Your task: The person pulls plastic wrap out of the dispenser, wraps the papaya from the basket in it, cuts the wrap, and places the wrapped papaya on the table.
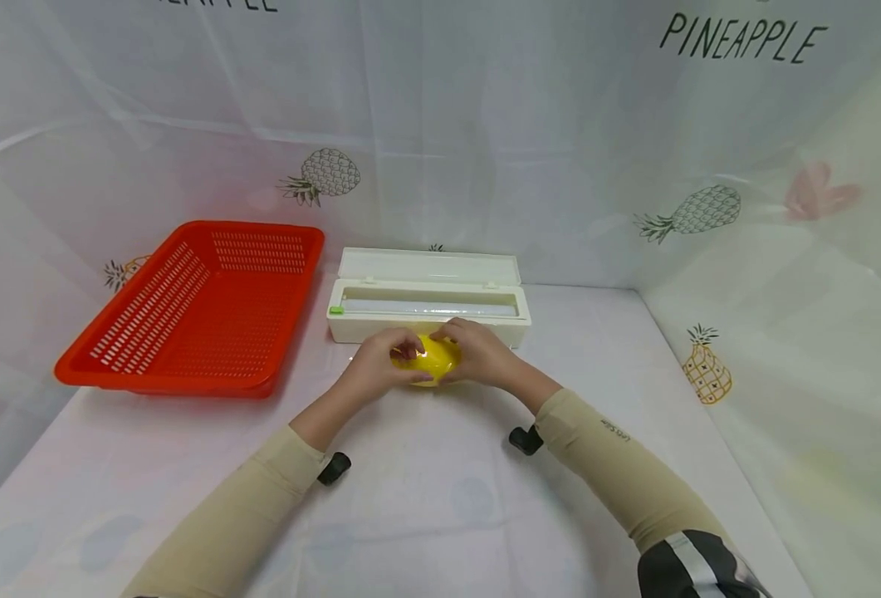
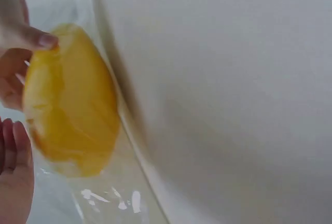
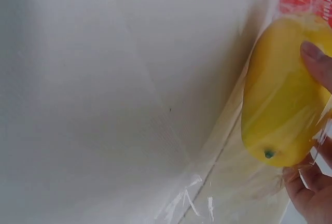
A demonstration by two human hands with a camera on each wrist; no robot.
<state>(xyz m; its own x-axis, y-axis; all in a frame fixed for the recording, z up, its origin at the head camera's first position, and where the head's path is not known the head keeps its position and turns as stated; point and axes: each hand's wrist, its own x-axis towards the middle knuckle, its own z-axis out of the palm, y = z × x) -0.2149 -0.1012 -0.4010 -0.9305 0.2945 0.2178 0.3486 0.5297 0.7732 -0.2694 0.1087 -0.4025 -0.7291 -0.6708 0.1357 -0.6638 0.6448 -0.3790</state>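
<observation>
A yellow mango (image 1: 442,355), with a small green stem end in the right wrist view, lies in front of the white cling film box (image 1: 354,331). Clear cling film (image 2: 122,200) covers it and spreads past its end in wrinkles. My left hand (image 1: 382,359) holds the mango's left side, fingers bent over the top and thumb at the near side. From the right, my right hand (image 1: 479,352) grips the other side with fingers and thumb. Parts of both hands are outside the wrist views.
The film box stands with its lid (image 1: 428,266) raised, the roll inside and a green piece at its left end. To the left is a red perforated basket (image 1: 261,378). A patterned white cloth (image 1: 440,515) covers the table, and similar sheets hang behind and at the sides.
</observation>
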